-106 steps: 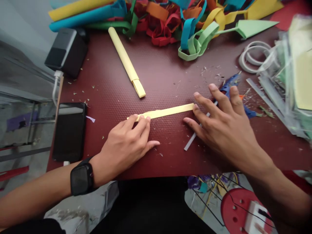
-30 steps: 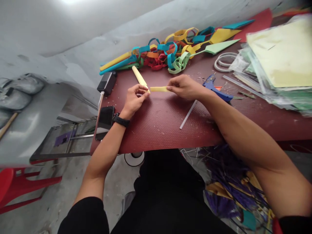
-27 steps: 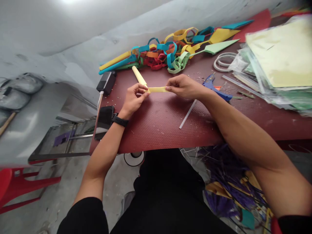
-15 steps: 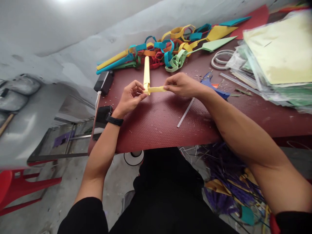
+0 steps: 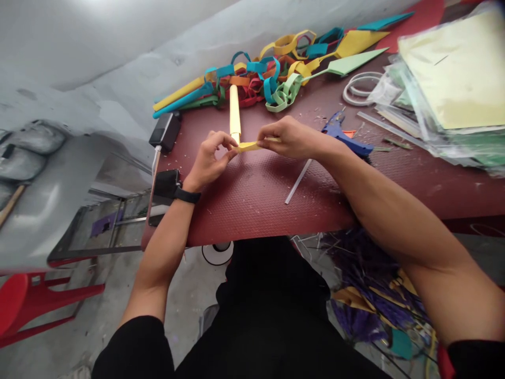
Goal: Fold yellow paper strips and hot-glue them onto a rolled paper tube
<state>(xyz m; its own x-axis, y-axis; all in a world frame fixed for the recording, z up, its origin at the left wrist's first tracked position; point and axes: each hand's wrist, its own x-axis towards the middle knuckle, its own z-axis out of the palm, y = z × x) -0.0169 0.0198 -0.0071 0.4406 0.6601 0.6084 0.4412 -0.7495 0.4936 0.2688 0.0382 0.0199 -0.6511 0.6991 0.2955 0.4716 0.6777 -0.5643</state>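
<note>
A pale yellow paper tube (image 5: 235,111) points away from me above the table, its near end at my left fingertips. From that end a yellow paper strip (image 5: 248,146) runs sideways between my hands. My left hand (image 5: 211,158) pinches the joint of strip and tube between thumb and forefinger. On the right, my right hand (image 5: 290,138) grips the strip with thumb and fingers, and a short bit shows past them. Just beyond the tube lie colourful paper chains (image 5: 272,73) in blue, yellow, orange, red and green.
A blue glue gun (image 5: 345,136) lies right of my right hand, near a clear glue stick (image 5: 299,181). Plastic-wrapped paper sheets (image 5: 453,68) fill the table's right side. A phone (image 5: 165,185) and a black box (image 5: 165,131) sit at the left edge. Scraps litter the floor.
My right hand has shifted slightly left, and less strip shows between the hands. The strip has turned and now sticks out past the right fingers. The tube's near end looks wrapped differently.
</note>
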